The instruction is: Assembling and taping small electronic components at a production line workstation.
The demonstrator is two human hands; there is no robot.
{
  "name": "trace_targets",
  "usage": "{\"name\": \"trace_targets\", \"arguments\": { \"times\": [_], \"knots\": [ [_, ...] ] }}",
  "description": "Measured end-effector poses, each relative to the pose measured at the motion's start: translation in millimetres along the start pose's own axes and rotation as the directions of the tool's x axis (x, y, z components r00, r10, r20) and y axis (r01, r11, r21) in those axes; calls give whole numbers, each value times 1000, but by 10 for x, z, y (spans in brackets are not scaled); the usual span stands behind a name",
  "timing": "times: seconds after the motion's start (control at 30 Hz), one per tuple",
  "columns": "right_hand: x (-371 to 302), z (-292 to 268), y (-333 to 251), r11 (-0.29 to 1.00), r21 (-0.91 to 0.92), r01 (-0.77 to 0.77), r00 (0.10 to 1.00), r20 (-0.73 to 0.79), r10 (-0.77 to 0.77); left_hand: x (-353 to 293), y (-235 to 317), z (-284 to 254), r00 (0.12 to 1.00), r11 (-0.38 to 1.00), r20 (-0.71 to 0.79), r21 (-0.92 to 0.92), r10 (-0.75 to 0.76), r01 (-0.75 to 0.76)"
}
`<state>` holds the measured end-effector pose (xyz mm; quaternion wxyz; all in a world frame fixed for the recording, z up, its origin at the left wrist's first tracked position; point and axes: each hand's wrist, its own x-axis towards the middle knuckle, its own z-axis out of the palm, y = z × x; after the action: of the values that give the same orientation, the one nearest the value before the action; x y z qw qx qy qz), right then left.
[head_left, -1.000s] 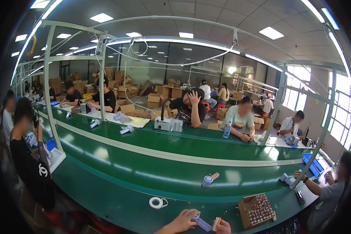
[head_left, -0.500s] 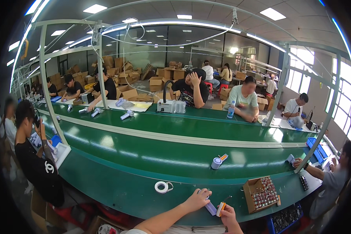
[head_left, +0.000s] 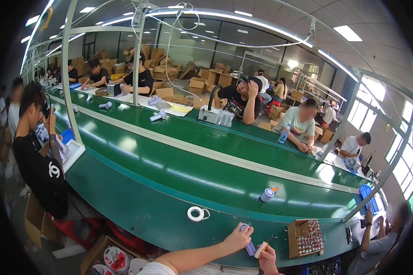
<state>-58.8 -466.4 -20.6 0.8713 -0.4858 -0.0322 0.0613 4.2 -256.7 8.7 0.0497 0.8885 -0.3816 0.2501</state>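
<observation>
Near the front edge of the green bench, my left hand [head_left: 239, 237] is closed round a lavender plastic housing [head_left: 250, 248]. Its straight handle points toward my right hand [head_left: 267, 261]. Between the fingers of that hand is a small orange-and-white battery pack [head_left: 261, 250], tilted, with a thin dark wire rising from its top. The pack is close beside the handle's end; whether they touch I cannot tell. A white tape roll [head_left: 196, 214] lies flat on the bench, left of my hands. Right of them stands an open cardboard box [head_left: 293, 239] of small cylindrical metal parts, apparently motors.
Beyond the bench, a lavender unit with an orange strip [head_left: 267, 195] rests on the green conveyor belt [head_left: 206, 181]. A metal post [head_left: 360, 207] rises at the right. Co-workers sit across the belt and at both sides. Blue bins [head_left: 369, 198] stand far right.
My view has tilted and shifted, so the scene sits slanted. Both hands keep their holds beside each other. At the right, a co-worker's hand has drawn back from the lavender piece near the post.
</observation>
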Motion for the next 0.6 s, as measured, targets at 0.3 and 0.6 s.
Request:
{"name": "trace_targets", "arguments": {
  "times": [0.3, 0.6],
  "knots": [
    [-224, 26, -16, 990, -134, -37, 999, -27, 34, -80, -175, -174, 998, 822, -48, -569, -38, 4],
    [-86, 60, 33, 987, -151, -58, 996, -72, 47, -10, -413, -116, 992, 909, -85, -400, 94, -121]
  ]
}}
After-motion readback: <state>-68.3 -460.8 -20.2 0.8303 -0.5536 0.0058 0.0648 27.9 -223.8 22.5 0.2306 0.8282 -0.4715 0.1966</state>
